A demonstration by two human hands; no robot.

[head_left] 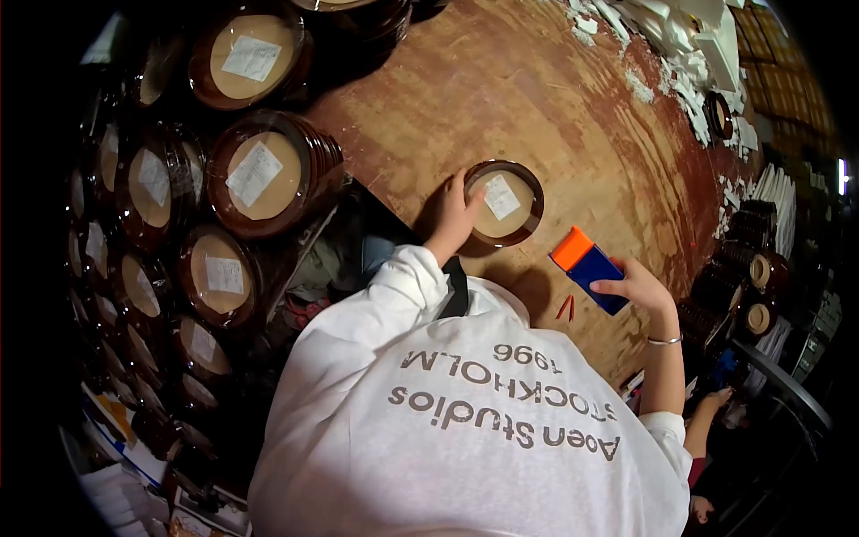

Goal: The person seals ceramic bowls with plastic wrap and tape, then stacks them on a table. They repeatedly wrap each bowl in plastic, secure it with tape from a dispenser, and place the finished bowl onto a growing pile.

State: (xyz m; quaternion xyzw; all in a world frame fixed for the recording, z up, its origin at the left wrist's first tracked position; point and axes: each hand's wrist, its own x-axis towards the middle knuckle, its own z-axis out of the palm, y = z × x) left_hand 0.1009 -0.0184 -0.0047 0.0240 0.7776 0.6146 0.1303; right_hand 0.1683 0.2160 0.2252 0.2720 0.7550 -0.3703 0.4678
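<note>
A round frame (506,234) with a dark brown rim and a tan back lies on the table in front of me, a white paper label (502,197) on its middle. My left hand (456,215) grips its left rim, the thumb reaching over the edge. To the right, my right hand (637,286) holds a flat dark blue block (591,276) by its near end. Its far end is a bright orange piece (572,249); what kind of tool it is I cannot tell. Two thin red sticks (565,308) lie just below the block.
Stacks of similar wrapped round frames (259,174) with labels crowd the left side. White foam scraps (698,80) litter the far right of the brown table (573,98). More dark stacked frames (716,309) stand at right. Another person's arm (707,416) shows at lower right.
</note>
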